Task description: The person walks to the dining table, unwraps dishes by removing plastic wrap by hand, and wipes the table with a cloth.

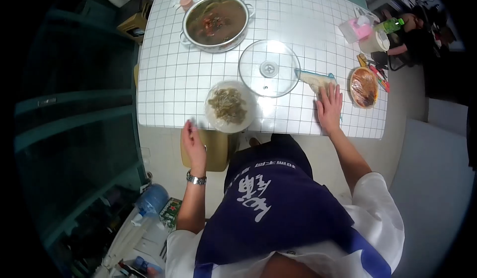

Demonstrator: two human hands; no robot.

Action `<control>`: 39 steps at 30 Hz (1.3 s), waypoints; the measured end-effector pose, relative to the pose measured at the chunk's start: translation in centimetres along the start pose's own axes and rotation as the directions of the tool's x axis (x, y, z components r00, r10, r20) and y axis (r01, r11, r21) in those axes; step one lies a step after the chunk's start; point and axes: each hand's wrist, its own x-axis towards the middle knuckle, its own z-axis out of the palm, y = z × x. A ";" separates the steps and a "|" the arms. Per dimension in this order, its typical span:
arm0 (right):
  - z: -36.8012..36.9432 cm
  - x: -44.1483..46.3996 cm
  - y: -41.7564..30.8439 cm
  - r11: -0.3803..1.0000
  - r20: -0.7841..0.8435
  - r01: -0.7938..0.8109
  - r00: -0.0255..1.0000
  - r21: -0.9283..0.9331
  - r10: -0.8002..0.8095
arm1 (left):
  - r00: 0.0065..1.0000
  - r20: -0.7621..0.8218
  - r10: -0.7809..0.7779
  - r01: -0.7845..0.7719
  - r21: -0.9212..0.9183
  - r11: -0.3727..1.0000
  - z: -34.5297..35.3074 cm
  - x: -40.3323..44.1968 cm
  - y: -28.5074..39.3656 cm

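Observation:
My left hand [194, 142] hangs at the table's front edge, just left of a white plate [211, 121] heaped with greenish shredded food [227, 105]. Its fingers look loosely curled, and whether they hold anything is hidden. On the right, my right hand [330, 106] lies with fingers stretched on the tabletop, its fingertips at a pale cloth or bag with a blue edge [318, 80]. A glass lid [269, 69] rests flat between the plate and that item. Behind the plate stands a two-handled pot [217, 22] of brownish liquid with red bits.
A covered bowl of reddish food [363, 87] sits at the right, beside utensils [380, 76]. Behind it are a pink tissue box [357, 30], a white container [373, 43] and a green bottle [390, 26]. Another person [415, 39] is beyond the right edge. A yellowish bin [213, 151] stands below.

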 end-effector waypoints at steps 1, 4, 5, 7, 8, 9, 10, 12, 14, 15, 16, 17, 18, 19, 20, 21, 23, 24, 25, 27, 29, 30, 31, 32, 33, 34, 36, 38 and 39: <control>-1.0 -0.4 -1.3 0.995 -0.034 0.054 0.998 -0.086 -0.057 | 0.985 0.136 -0.109 0.117 -0.051 0.992 0.1 0.0 -1.1; -1.0 -2.3 -4.8 0.860 0.226 -0.112 0.974 0.497 -0.003 | 0.908 0.339 -0.245 0.292 -0.093 0.952 1.3 0.8 -2.6; -0.6 -2.4 -6.5 0.846 0.206 -0.081 0.978 0.527 -0.035 | 0.872 0.406 -0.275 0.341 -0.099 0.935 1.9 1.3 -2.9; 0.2 -2.2 -9.8 0.786 0.253 -0.148 0.967 0.601 -0.012 | 0.849 0.447 -0.280 0.356 -0.095 0.929 2.8 2.4 -3.5; 0.6 -2.1 -11.0 0.729 0.321 -0.248 0.946 0.638 0.041 | 0.826 0.487 -0.284 0.369 -0.086 0.925 3.1 2.7 -3.4; 0.9 -2.0 -11.7 0.734 0.314 -0.252 0.948 0.631 0.055 | 0.821 0.501 -0.275 0.365 -0.088 0.927 3.3 2.9 -3.3; 1.2 -1.8 -12.2 0.694 0.330 -0.290 0.941 0.659 0.080 | 0.819 0.500 -0.281 0.385 -0.117 0.915 3.6 3.1 -2.9; 1.4 -1.9 -12.0 0.656 0.333 -0.334 0.934 0.677 0.131 | 0.806 0.525 -0.272 0.398 -0.142 0.906 4.1 3.6 -2.9; 1.3 -2.2 -10.8 0.736 0.268 -0.256 0.958 0.626 0.106 | 0.855 0.497 -0.148 0.233 -0.113 0.966 4.2 3.7 -4.0; 1.0 -2.3 -9.9 0.775 0.214 -0.230 0.969 0.588 0.125 | 0.865 0.477 -0.159 0.240 -0.114 0.964 4.4 3.5 -4.0; 0.6 -2.3 -9.1 0.778 0.205 -0.243 0.967 0.580 0.150 | 0.854 0.499 -0.149 0.234 -0.112 0.966 4.4 3.5 -4.4; 0.3 -2.3 -8.0 0.794 0.128 -0.235 0.972 0.560 0.197 | 0.871 0.475 -0.123 0.181 -0.080 0.980 4.3 3.6 -5.0; 0.0 -2.3 -6.9 0.811 0.049 -0.228 0.970 0.539 0.240 | 0.888 0.451 -0.094 0.129 -0.047 0.991 4.2 3.6 -5.6; -0.2 -2.4 -5.6 0.853 0.042 -0.233 0.969 0.466 0.241 | 0.880 0.468 -0.081 0.117 -0.048 0.992 4.1 3.3 -5.5; -0.4 -2.1 -4.5 0.852 0.031 -0.244 0.965 0.462 0.260 | 0.904 0.421 -0.077 0.104 -0.042 0.994 4.0 3.1 -5.5; -0.6 -1.7 -3.5 0.909 -0.073 -0.180 0.972 0.376 0.223 | 0.926 0.370 -0.072 0.090 -0.032 0.995 3.6 2.8 -5.4; 0.1 -1.2 -1.6 0.959 -0.126 -0.182 0.969 0.215 0.212 | 0.931 0.361 -0.056 0.074 -0.034 0.997 2.7 2.6 -5.6; 1.2 -1.1 -0.9 0.956 -0.133 -0.196 0.964 0.220 0.228 | 0.940 0.336 -0.053 0.069 -0.037 0.997 2.1 2.5 -5.6; 2.4 -1.1 -0.4 0.964 -0.107 -0.201 0.969 0.174 0.221 | 0.938 0.344 -0.043 0.056 -0.029 0.998 1.4 2.2 -4.7; 3.0 -0.9 -1.0 0.979 -0.072 -0.192 0.978 0.075 0.198 | 0.924 0.337 -0.179 0.200 -0.030 0.979 0.0 1.5 -1.1; 3.3 -1.9 -1.5 0.976 -0.042 -0.159 0.985 0.149 0.167 | 0.927 0.348 -0.142 0.167 -0.044 0.985 -1.3 1.9 0.4; 3.4 -2.7 -1.6 0.970 -0.003 -0.118 0.993 0.214 0.122 | 0.926 0.358 -0.119 0.152 -0.066 0.986 -1.7 2.3 1.2; 3.1 -3.8 -2.0 0.966 0.005 -0.079 0.997 0.246 0.080 | 0.908 0.397 -0.136 0.150 -0.006 0.989 -2.1 2.6 2.9; 2.7 -5.2 -2.2 0.963 0.003 -0.096 0.995 0.252 0.098 | 0.904 0.407 -0.132 0.141 0.008 0.990 -2.0 2.8 4.9; 2.3 -6.4 -2.0 0.955 0.028 -0.040 0.999 0.294 0.033 | 0.891 0.442 -0.098 0.106 0.008 0.994 -1.4 3.0 7.2; 1.9 -7.2 -1.8 0.942 0.047 0.018 0.998 0.335 -0.036 | 0.877 0.476 -0.063 0.070 0.003 0.998 -0.5 3.4 9.0; 0.9 -7.7 -1.2 0.936 0.010 0.018 1.000 0.352 -0.023 | 0.848 0.525 -0.073 0.056 0.047 0.997 1.4 4.9 11.6; 0.4 -8.2 -0.2 0.944 0.058 -0.032 0.998 0.328 0.014 | 0.803 0.592 -0.066 0.033 0.066 0.997 4.9 6.3 14.2; 0.2 -8.3 0.2 0.942 0.055 -0.052 0.998 0.333 0.036 | 0.773 0.633 -0.046 0.015 0.055 0.998 6.8 7.1 15.0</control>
